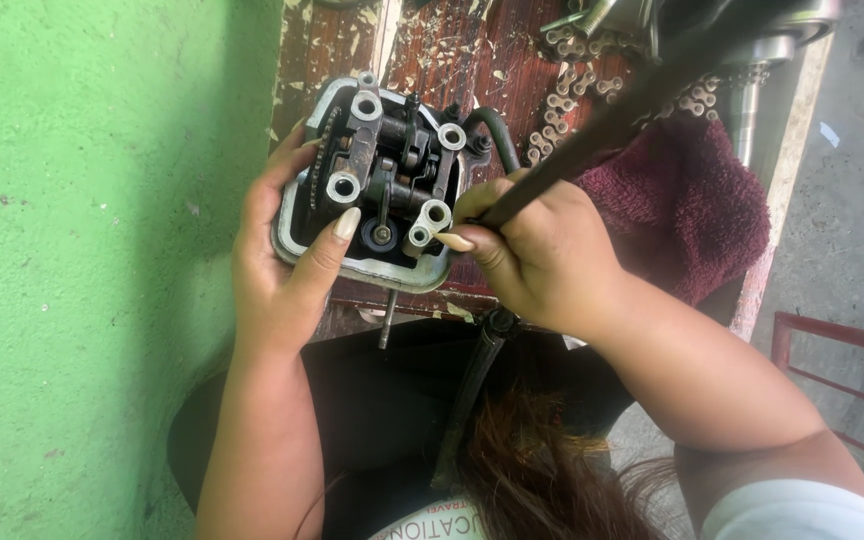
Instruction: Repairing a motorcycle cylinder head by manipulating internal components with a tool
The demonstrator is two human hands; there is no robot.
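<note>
Looked like a small repair workshop, probably for motorbike engines. A worn wooden bench [432, 50] at top centre was littered with wood shavings and held a greasy engine cylinder head [377, 185]. A loose roller chain [577, 90] and metal engine parts [752, 60] sat upper right, beside a maroon rag [687, 205]. Rough green-painted wall [92, 250] filled the left (scuffed, stained); bare concrete floor [852, 200] ran down the right.

One cylinder head [377, 190], four pale sleeves [342, 186], one dark rod [602, 125], one maroon cloth [687, 205].
</note>
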